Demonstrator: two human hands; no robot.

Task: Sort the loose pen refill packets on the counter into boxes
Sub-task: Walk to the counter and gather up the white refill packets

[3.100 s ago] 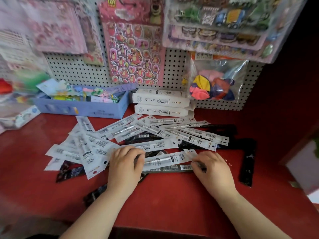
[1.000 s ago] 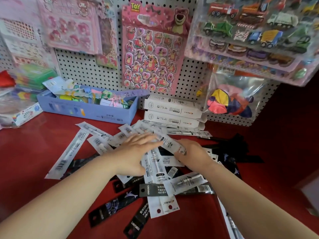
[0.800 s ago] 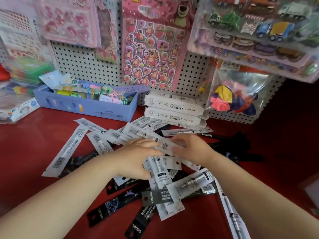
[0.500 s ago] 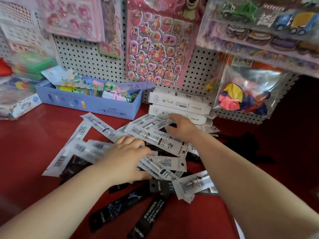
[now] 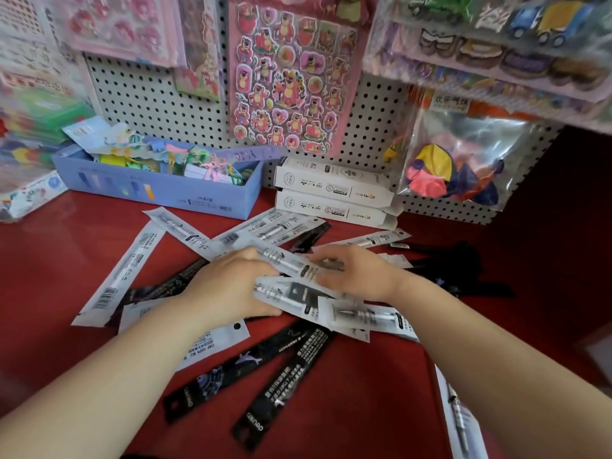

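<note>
White pen refill packets [image 5: 291, 294] and black ones [image 5: 284, 379] lie scattered in a heap on the red counter [image 5: 49, 260]. My left hand [image 5: 231, 286] rests on the middle of the heap, fingers curled over a few white packets. My right hand [image 5: 357, 273] meets it from the right, its fingers and thumb pinching the end of a white packet [image 5: 288, 263] that both hands hold. Two long white boxes [image 5: 331, 185] are stacked against the pegboard behind the heap. A long white packet [image 5: 122, 276] lies apart at the left.
A blue open box [image 5: 159, 190] full of colourful items stands at the back left. A bag of balloons [image 5: 457, 167] and sticker sheets [image 5: 288, 77] hang on the pegboard [image 5: 149, 104]. More black packets [image 5: 457, 273] lie at the right, and a white one [image 5: 460, 422] near the front right.
My right hand has drawn back from the white boxes to the middle of the heap. Both hands have come together on a white packet. Several packets have shifted.
</note>
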